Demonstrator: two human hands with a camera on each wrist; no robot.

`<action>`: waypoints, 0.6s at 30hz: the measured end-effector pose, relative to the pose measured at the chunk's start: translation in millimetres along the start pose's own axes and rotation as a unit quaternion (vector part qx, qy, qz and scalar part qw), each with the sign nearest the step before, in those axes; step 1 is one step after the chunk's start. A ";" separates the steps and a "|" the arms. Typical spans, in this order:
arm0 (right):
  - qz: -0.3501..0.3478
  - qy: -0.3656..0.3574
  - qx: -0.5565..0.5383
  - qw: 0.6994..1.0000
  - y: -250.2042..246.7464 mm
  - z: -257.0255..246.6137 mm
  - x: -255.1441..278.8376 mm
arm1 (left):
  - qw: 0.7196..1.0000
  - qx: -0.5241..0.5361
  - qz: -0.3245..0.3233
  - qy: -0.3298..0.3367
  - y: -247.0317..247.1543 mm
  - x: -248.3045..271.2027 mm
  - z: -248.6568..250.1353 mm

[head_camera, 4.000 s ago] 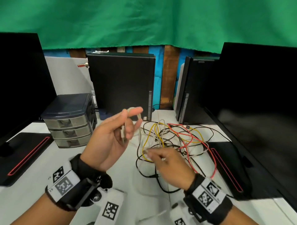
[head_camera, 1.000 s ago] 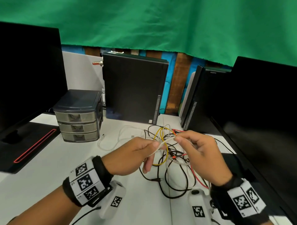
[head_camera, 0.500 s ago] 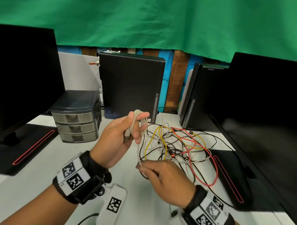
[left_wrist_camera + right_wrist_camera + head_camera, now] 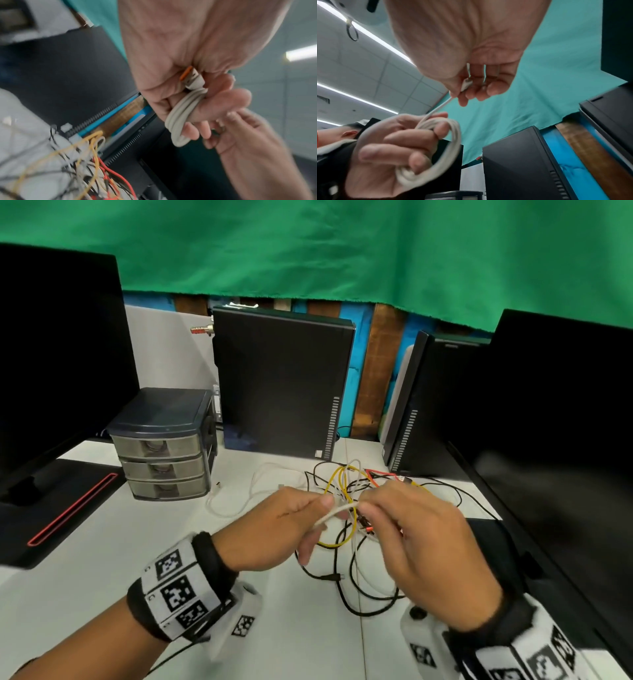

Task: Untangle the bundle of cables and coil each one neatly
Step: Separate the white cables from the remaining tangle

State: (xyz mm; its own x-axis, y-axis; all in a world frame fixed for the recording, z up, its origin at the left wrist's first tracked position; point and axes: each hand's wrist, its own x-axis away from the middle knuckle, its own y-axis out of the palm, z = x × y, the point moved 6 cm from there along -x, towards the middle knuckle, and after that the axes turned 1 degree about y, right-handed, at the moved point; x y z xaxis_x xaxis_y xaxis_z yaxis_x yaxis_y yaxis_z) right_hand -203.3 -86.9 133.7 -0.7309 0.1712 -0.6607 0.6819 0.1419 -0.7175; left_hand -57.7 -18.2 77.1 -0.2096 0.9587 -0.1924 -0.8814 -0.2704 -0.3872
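My left hand (image 4: 301,517) grips a small coil of white cable (image 4: 181,116) wound round its fingers; the coil (image 4: 440,151) also shows in the right wrist view. A plug with an orange tab (image 4: 192,77) lies against the palm. My right hand (image 4: 387,508) pinches the free end of the white cable (image 4: 465,84), drawn taut from the coil. Both hands hover above the tangled bundle (image 4: 356,529) of yellow, red, black and white cables on the white table (image 4: 85,570). Another white cable (image 4: 246,491) lies loose to the left of the bundle.
A grey three-drawer unit (image 4: 164,446) stands at the left. A black computer case (image 4: 281,381) rises behind the bundle, a second one (image 4: 431,405) at the right. Dark monitors (image 4: 565,440) flank both sides, each base with a red stripe (image 4: 72,508).
My left hand turned palm-down and dropped from its raised pose. My right hand rose from the table to meet it. The white cable between them is now a short taut stretch.
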 end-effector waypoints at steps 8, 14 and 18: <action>-0.020 0.102 -0.229 0.968 15.4 29.4 -2.7 | 0.970 0.230 -0.068 -0.039 5.7 3.8 10.1; -0.008 0.220 -0.388 0.895 30.3 34.1 -0.6 | 0.948 0.313 0.029 -0.045 5.2 2.4 8.2; -0.037 0.260 -0.446 0.856 39.3 39.0 3.5 | 0.922 0.373 0.078 -0.059 2.1 3.1 8.4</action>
State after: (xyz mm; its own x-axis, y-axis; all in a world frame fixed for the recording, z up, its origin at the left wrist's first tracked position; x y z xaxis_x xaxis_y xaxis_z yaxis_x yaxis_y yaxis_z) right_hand -180.2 -118.8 94.6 -0.8198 0.5066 -0.2668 0.5541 0.8193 -0.1470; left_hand -63.7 -15.0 83.2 -0.3648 0.9280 -0.0763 -0.8729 -0.3123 0.3748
